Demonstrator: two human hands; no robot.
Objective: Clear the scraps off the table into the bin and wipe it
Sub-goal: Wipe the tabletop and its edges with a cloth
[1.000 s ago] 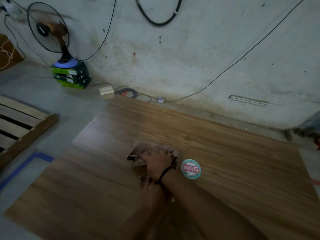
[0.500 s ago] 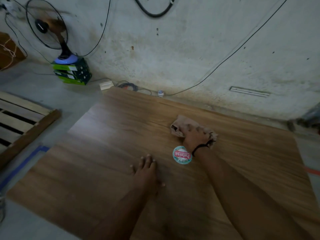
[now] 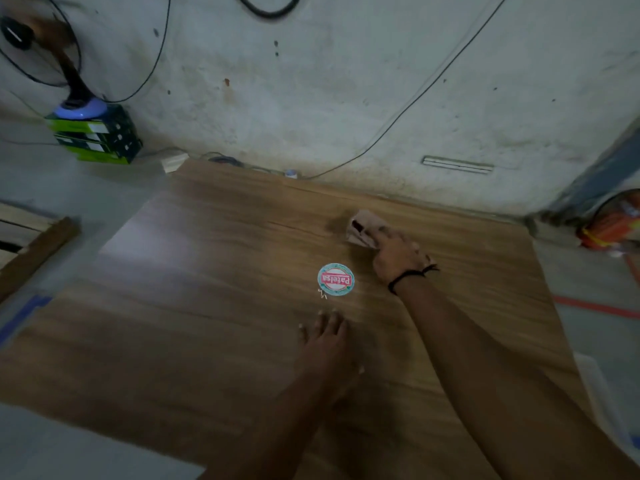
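Note:
The wooden table [image 3: 207, 306] fills the middle of the view. My right hand [image 3: 398, 259] grips a crumpled beige cloth [image 3: 363, 226] and presses it on the table's far right part. My left hand [image 3: 327, 344] rests flat on the wood nearer to me, fingers straight. A round sticker with red lettering [image 3: 336, 279] lies on the table between the two hands, and a tiny pale scrap [image 3: 323, 295] sits just below it.
A bin with orange wrappers [image 3: 613, 223] stands on the floor at the right, past the table's corner. A fan [image 3: 38, 46] on green boxes [image 3: 97, 140] stands by the wall at far left. A wooden pallet [image 3: 31, 247] lies left. Cables hang on the wall.
My right hand has swept the cloth from the table's middle to the far right. My left hand has come out from under it and lies flat on the wood.

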